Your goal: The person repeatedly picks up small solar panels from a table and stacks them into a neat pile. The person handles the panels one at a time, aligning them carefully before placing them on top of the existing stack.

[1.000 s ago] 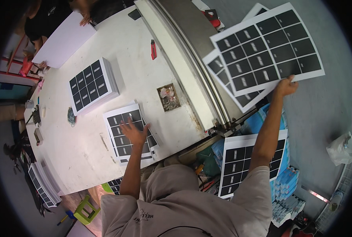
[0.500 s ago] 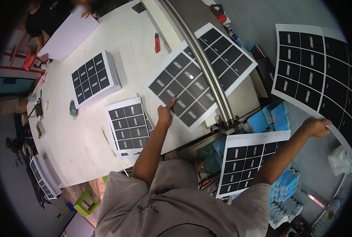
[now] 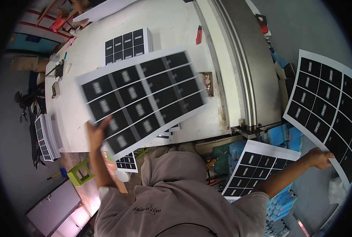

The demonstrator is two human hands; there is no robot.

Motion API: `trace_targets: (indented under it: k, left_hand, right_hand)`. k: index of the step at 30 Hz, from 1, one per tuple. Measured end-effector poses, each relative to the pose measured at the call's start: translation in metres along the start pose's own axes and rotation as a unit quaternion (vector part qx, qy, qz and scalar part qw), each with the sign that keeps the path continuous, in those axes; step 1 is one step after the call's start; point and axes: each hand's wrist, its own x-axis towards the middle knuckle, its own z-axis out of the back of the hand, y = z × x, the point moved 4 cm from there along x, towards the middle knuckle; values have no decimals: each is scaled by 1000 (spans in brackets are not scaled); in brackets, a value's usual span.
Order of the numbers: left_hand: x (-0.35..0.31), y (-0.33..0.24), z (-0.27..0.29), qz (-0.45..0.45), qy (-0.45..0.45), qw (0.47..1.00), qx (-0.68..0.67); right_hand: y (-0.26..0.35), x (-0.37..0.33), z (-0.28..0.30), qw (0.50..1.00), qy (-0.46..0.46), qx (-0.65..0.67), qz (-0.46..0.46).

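Note:
My left hand (image 3: 97,134) grips the lower left edge of a large printed sheet (image 3: 157,107), thumb on top. That sheet, a white page with a grid of black rectangles, hangs tilted over the table (image 3: 75,136) and is slightly blurred. Out to the right, my right hand (image 3: 320,158) is closed on the lower edge of a similar sheet (image 3: 321,89), which curves away toward the rim. Behind the left sheet stands a stack of printed sheets (image 3: 127,42), its near part hidden. Another printed sheet (image 3: 251,172) lies by my right forearm.
Long metal bars (image 3: 239,67) run along the table's right side. A red cutter knife (image 3: 199,34) lies near them. Blue packs (image 3: 280,205) are piled low on the right. On the left are a green stool (image 3: 81,172) and more printed sheets (image 3: 44,138). A white board (image 3: 108,8) shows at the top.
My left hand has moved left, carrying its sheet away from the metal bars and out over the table. My right hand still holds its sheet. The whole view has shifted.

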Motion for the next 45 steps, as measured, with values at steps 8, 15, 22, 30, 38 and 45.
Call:
trace_targets:
  k: [8, 15, 22, 30, 38, 45]
  left_hand:
    - [2, 29, 4, 53, 99, 989, 91]
    - [33, 267, -101, 194, -93, 868, 448]
    - [10, 265, -203, 96, 14, 879, 467]
    - [30, 145, -301, -248, 23, 929, 273]
    - [40, 119, -383, 156, 327, 922, -137]
    - [59, 154, -260, 163, 131, 977, 51]
  right_hand:
    - [4, 6, -2, 989, -10, 146, -34]
    - [-22, 4, -53, 997, 36, -4, -74]
    - [-127, -90, -167, 963, 150, 82, -206]
    - [-211, -181, -143, 823, 530, -106, -176]
    - [-214, -75, 205, 747, 393, -528, -94]
    - [-253, -117, 388, 619, 373, -555, -412]
